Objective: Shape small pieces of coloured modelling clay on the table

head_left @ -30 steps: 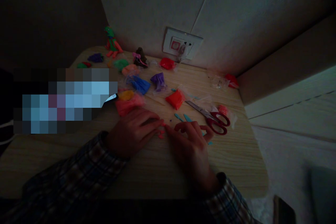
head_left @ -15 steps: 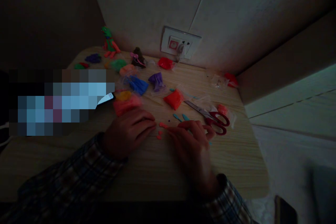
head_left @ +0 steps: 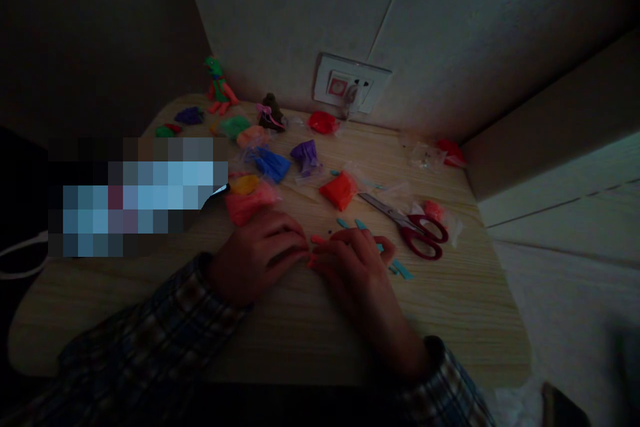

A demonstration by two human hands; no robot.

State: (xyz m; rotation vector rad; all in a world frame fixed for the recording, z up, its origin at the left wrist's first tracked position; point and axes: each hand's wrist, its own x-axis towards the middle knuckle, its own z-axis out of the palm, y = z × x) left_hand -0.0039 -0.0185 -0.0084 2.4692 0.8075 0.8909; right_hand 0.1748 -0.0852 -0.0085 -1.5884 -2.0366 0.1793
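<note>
My left hand (head_left: 265,253) rests on the table with its fingers drawn together, their tips beside small coral-pink clay pieces. Opposite it, my right hand (head_left: 360,273) has its thumb and fingers closed at a small clay piece (head_left: 311,260) between the two hands. Another clay bit (head_left: 317,239) lies just beyond the fingertips. Whether the left fingertips grip any clay is hidden. Turquoise modelling tools (head_left: 403,269) lie partly under and beside my right hand. Red-handled scissors (head_left: 425,236) lie to its right, blades pointing back left.
Bagged clay lies farther back: red (head_left: 339,190), purple (head_left: 306,157), blue (head_left: 273,164) and pink (head_left: 250,203). A green-and-orange clay figure (head_left: 219,87) stands at the back left, near a brown one (head_left: 271,113). A wall socket (head_left: 353,83) is behind the wooden table (head_left: 465,320).
My right hand has moved in toward the left, and its fingertips now meet the small clay pieces. More of the turquoise tools shows beside it. The whole view has shifted slightly.
</note>
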